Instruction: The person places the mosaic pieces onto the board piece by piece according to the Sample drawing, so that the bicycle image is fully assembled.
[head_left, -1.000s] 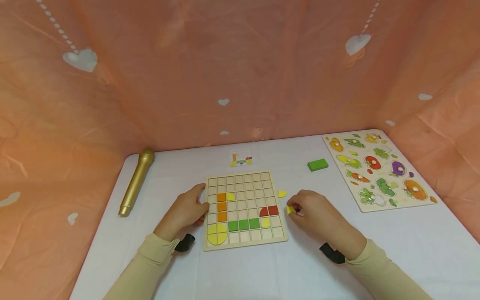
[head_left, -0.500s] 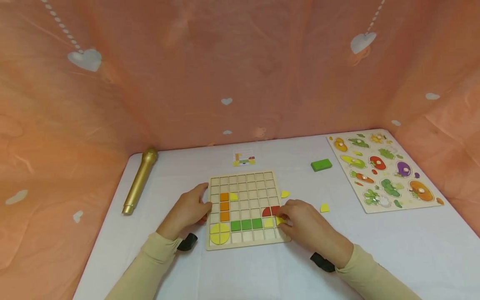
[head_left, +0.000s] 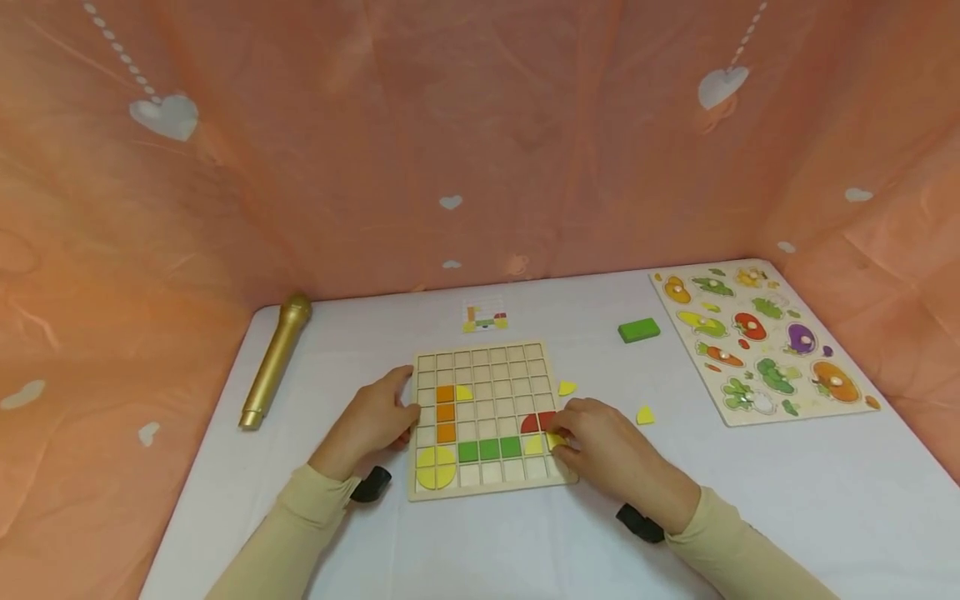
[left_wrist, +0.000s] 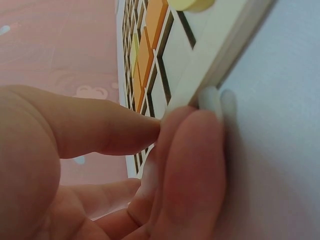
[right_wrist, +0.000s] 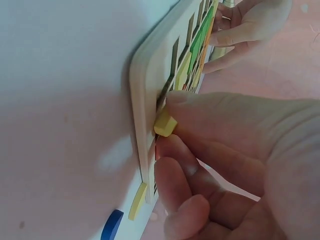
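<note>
My left hand (head_left: pixel 371 427) grips the left edge of a wooden grid board (head_left: pixel 498 367), thumb on top and fingers along the side, as the left wrist view also shows. My right hand (head_left: pixel 615 454) pinches a yellow quarter-circle block (right_wrist: pixel 165 122) at a square near the board's right edge, just below a red square block (head_left: pixel 547 421). In the right wrist view this yellow block sits tilted between thumb and fingertips. Orange squares (head_left: pixel 446 412), green squares (head_left: pixel 489 448), a red quarter-circle (head_left: pixel 530 424) and several yellow quarter-circles (head_left: pixel 436 467) lie in the grid.
Two loose yellow quarter-circles (head_left: pixel 567 388) (head_left: pixel 645 415) lie right of the board, and a blue block (right_wrist: pixel 111 226) shows in the right wrist view. Behind are a pattern card (head_left: pixel 485 317) and green block (head_left: pixel 639 330). A gold microphone (head_left: pixel 276 362) lies left, a vegetable puzzle (head_left: pixel 765 346) right.
My right hand has carried the yellow quarter-circle leftward from the table onto the board's right side, uncovering a loose yellow piece. My left hand stays on the board's edge.
</note>
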